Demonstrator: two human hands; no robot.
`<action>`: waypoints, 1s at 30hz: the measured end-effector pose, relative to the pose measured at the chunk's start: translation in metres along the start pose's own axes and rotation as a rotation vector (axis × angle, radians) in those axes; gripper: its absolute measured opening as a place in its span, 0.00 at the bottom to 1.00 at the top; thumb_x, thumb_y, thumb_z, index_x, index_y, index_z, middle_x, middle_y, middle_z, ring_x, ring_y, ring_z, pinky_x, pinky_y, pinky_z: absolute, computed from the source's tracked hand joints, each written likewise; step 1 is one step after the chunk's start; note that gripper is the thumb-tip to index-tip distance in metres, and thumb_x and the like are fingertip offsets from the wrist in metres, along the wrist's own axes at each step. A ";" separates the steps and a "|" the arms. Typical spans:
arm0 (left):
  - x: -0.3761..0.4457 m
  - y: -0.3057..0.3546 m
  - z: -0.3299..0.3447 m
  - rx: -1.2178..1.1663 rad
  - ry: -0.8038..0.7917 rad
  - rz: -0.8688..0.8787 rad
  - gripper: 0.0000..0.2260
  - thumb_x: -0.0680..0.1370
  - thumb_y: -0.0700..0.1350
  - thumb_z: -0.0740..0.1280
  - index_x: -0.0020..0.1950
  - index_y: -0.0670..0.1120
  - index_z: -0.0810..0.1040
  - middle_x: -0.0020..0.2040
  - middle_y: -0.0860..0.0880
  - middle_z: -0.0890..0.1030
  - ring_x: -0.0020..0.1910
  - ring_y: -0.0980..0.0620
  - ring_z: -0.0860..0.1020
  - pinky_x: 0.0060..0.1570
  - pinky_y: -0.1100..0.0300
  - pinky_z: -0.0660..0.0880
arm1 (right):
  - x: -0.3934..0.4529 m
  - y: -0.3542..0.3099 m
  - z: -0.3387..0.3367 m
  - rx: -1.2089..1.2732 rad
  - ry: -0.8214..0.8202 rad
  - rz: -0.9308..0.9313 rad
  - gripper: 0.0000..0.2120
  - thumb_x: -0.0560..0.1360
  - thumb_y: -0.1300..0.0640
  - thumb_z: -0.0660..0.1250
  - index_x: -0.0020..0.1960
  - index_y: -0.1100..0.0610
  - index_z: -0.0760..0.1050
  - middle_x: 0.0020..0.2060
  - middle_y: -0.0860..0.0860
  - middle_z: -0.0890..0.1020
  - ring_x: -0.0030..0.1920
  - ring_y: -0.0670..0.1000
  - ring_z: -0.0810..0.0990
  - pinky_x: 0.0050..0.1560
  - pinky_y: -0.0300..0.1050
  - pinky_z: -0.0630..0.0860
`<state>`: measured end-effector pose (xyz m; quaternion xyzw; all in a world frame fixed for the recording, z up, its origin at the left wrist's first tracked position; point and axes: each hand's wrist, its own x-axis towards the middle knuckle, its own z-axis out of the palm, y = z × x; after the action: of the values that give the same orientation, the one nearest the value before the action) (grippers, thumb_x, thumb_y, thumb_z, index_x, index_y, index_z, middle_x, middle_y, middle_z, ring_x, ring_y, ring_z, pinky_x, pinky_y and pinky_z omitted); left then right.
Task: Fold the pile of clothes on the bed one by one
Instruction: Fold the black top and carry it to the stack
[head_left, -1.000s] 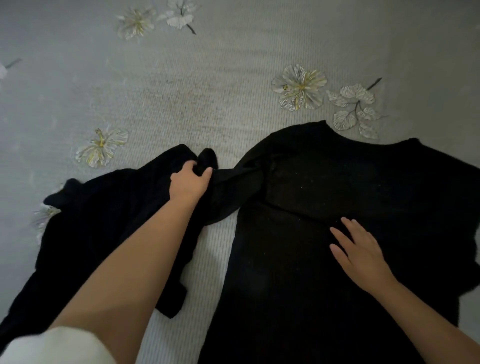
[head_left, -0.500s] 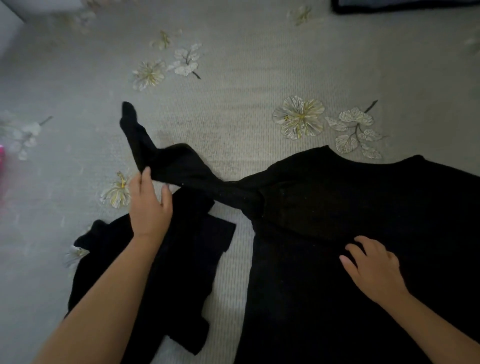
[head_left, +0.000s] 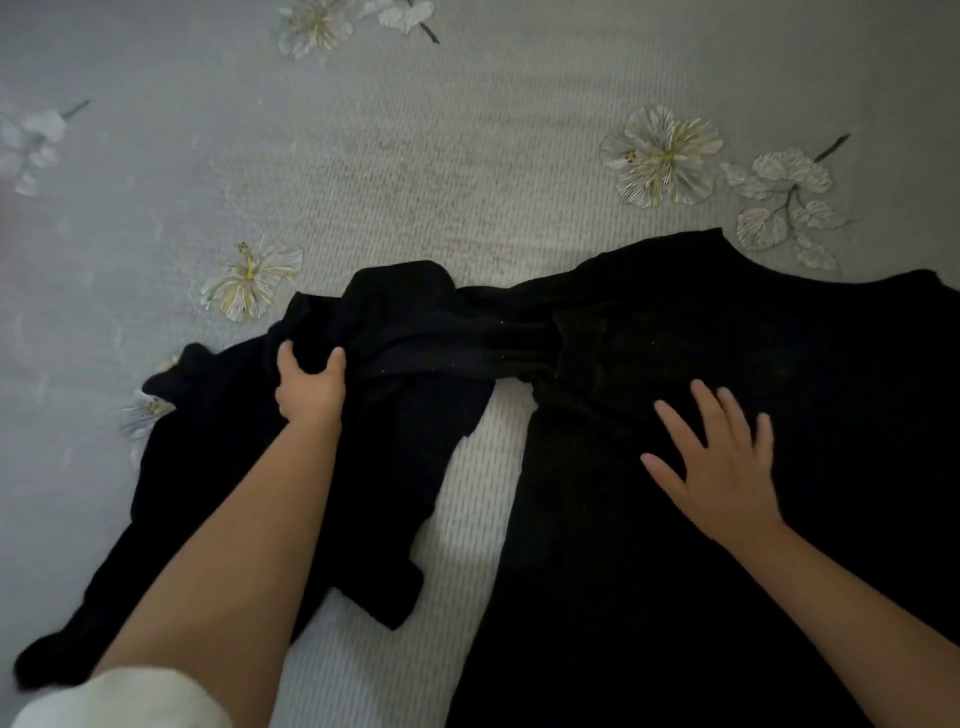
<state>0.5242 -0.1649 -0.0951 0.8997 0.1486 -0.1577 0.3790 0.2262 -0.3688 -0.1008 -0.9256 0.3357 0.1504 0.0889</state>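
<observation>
A black garment (head_left: 727, 415) lies spread on the right side of the bed cover (head_left: 415, 156), its neckline towards the far side; its long sleeve (head_left: 441, 343) stretches leftward, bunched at the end; the left hand (head_left: 311, 384) grips that bunched sleeve, fingers and thumb curled round the cloth; the right hand (head_left: 722, 462) lies flat on the garment's body, fingers straight and spread, holding nothing; a second dark garment (head_left: 208, 467) lies crumpled under the left forearm, just beside the first, a strip of pale ribbed cover between them; printed flowers (head_left: 665, 156) dot the cover.
</observation>
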 end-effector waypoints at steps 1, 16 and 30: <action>0.004 0.000 0.001 -0.057 0.018 0.016 0.29 0.76 0.48 0.66 0.74 0.49 0.57 0.71 0.42 0.66 0.69 0.44 0.66 0.67 0.54 0.62 | 0.007 -0.004 0.001 0.011 -0.010 0.020 0.30 0.73 0.38 0.53 0.70 0.54 0.65 0.70 0.62 0.64 0.70 0.64 0.62 0.63 0.68 0.54; -0.101 0.099 0.065 -0.172 -0.214 0.781 0.30 0.77 0.38 0.63 0.75 0.40 0.52 0.74 0.42 0.57 0.74 0.48 0.55 0.72 0.61 0.52 | 0.011 0.026 -0.017 0.666 -0.116 0.114 0.24 0.81 0.51 0.50 0.75 0.50 0.49 0.75 0.47 0.46 0.73 0.43 0.45 0.71 0.45 0.43; -0.239 0.049 0.170 1.071 -0.823 1.627 0.20 0.79 0.49 0.56 0.70 0.45 0.68 0.71 0.43 0.67 0.69 0.45 0.67 0.66 0.52 0.65 | -0.109 0.192 0.004 1.021 0.296 0.745 0.18 0.80 0.56 0.54 0.66 0.63 0.69 0.56 0.62 0.77 0.50 0.55 0.76 0.52 0.46 0.70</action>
<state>0.2973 -0.3567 -0.0817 0.6555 -0.7278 -0.1940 -0.0547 0.0213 -0.4487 -0.0800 -0.5994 0.6723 -0.1365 0.4124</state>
